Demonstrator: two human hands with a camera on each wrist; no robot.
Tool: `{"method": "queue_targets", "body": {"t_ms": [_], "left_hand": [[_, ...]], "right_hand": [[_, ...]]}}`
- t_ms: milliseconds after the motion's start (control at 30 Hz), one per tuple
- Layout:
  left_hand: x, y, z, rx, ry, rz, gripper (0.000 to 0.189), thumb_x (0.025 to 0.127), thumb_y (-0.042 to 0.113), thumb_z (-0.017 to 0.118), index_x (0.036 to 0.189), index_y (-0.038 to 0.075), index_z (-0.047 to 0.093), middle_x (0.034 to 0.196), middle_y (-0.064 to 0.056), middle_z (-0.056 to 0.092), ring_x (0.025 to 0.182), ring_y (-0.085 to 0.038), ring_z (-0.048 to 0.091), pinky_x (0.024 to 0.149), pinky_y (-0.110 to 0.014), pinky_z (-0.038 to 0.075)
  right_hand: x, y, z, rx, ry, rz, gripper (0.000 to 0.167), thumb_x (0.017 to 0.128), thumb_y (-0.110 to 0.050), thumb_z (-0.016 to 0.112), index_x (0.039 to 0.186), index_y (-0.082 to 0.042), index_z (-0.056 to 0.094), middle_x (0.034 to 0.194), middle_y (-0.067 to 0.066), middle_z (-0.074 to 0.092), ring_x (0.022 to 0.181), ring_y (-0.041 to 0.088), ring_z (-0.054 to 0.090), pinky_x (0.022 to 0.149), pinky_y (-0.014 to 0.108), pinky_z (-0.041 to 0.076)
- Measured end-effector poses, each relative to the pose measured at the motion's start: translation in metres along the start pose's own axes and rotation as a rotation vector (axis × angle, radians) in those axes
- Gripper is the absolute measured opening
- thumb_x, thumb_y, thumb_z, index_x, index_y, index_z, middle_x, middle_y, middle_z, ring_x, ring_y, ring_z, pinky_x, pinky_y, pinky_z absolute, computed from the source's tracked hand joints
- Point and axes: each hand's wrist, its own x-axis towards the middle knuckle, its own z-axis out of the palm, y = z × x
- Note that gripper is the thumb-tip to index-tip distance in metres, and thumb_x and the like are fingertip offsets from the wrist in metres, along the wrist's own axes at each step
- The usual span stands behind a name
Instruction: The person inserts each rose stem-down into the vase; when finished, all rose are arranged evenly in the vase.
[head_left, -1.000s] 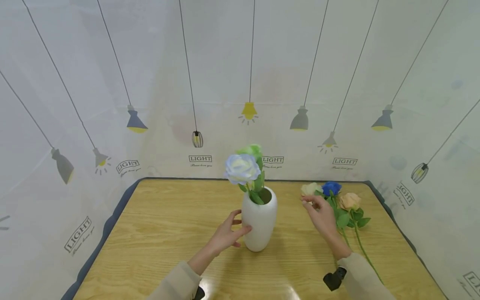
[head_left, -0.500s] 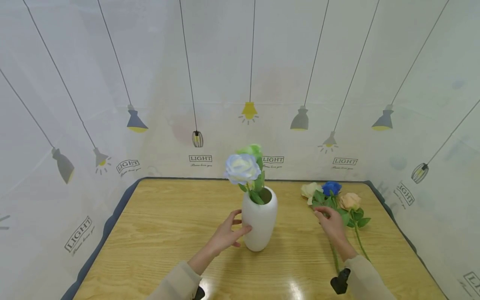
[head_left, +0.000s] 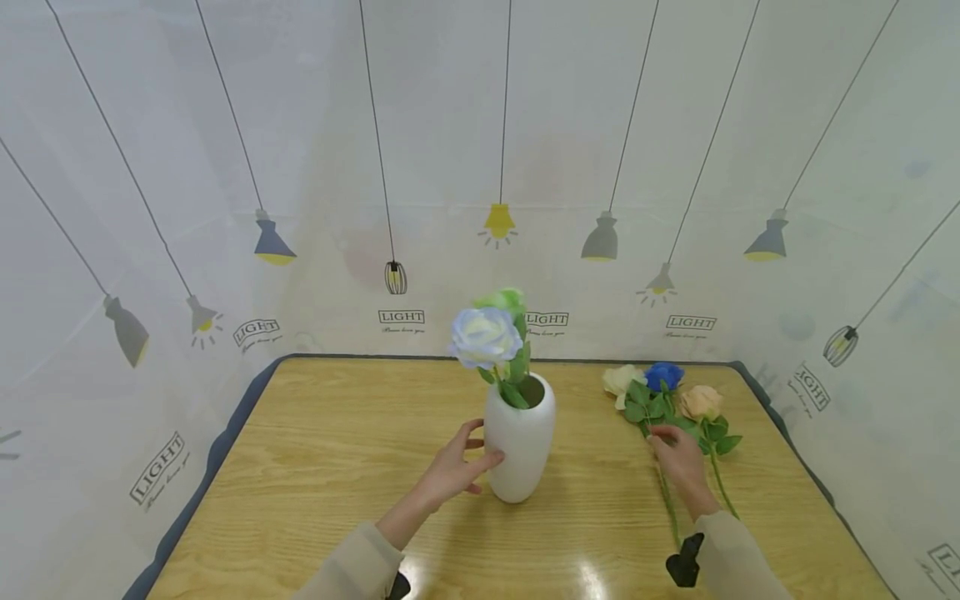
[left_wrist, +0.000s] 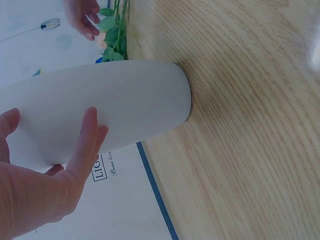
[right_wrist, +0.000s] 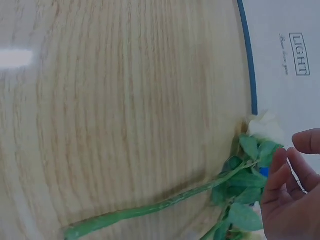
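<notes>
Gripping white vase (head_left: 520, 450), left fingers (left_wrist: 85, 135); right fingers (right_wrist: 278, 175) near green stem (right_wrist: 165, 204).

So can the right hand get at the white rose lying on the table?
Probably yes: the right hand looks empty and close by, with only leaves between it and the white rose.

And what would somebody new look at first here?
Probably the tall white vase near the middle of the table, with the left hand on its side and a pale blue flower sticking out. Next, perhaps the bright blue flower lying on the right, beyond the right hand.
</notes>
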Motion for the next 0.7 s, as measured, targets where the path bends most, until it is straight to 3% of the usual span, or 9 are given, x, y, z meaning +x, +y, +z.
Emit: {"method": "queue_targets", "body": {"t_ms": [200, 267, 367, 700], "left_hand": [[-0.003, 0.006, 0.0, 0.003, 0.0, -0.003, 0.065, 0.086, 0.027, 0.058, 0.135, 0.0, 0.025, 0.123, -0.03, 0.039, 0.097, -0.039, 0.051, 0.061, -0.039, 0.051], [-0.003, 0.006, 0.0, 0.003, 0.001, -0.005, 0.065, 0.086, 0.027, 0.058, 0.135, 0.0, 0.025, 0.123, -0.029, 0.039, 0.097, -0.039, 0.051, 0.061, -0.04, 0.051], [-0.003, 0.005, 0.0, 0.002, 0.001, -0.008, 0.065, 0.086, 0.026, 0.059, 0.135, 0.0, 0.024, 0.124, -0.029, 0.039, 0.097, -0.039, 0.051, 0.062, -0.04, 0.051], [-0.005, 0.009, 0.0, 0.005, 0.003, -0.009, 0.064, 0.087, 0.025, 0.058, 0.135, 0.0, 0.025, 0.123, -0.029, 0.039, 0.096, -0.038, 0.051, 0.061, -0.039, 0.051]], "right_hand": [[-0.003, 0.017, -0.001, 0.034, -0.044, 0.091, 0.036, 0.09, -0.017, 0.046, 0.117, 0.007, 0.047, 0.109, 0.023, 0.048, 0.093, 0.03, 0.049, 0.07, 0.041, 0.044], [-0.011, 0.005, -0.006, 0.067, -0.068, 0.13, 0.038, 0.089, -0.013, 0.046, 0.119, 0.01, 0.043, 0.112, 0.026, 0.045, 0.096, 0.035, 0.046, 0.074, 0.044, 0.041], [-0.011, 0.011, -0.004, 0.072, -0.078, 0.163, 0.04, 0.089, -0.014, 0.046, 0.122, 0.009, 0.041, 0.112, 0.026, 0.046, 0.094, 0.034, 0.048, 0.071, 0.04, 0.043], [-0.013, 0.022, -0.001, -0.018, -0.098, 0.204, 0.045, 0.085, -0.016, 0.049, 0.119, 0.013, 0.042, 0.108, 0.031, 0.048, 0.092, 0.036, 0.048, 0.069, 0.039, 0.043]]}}
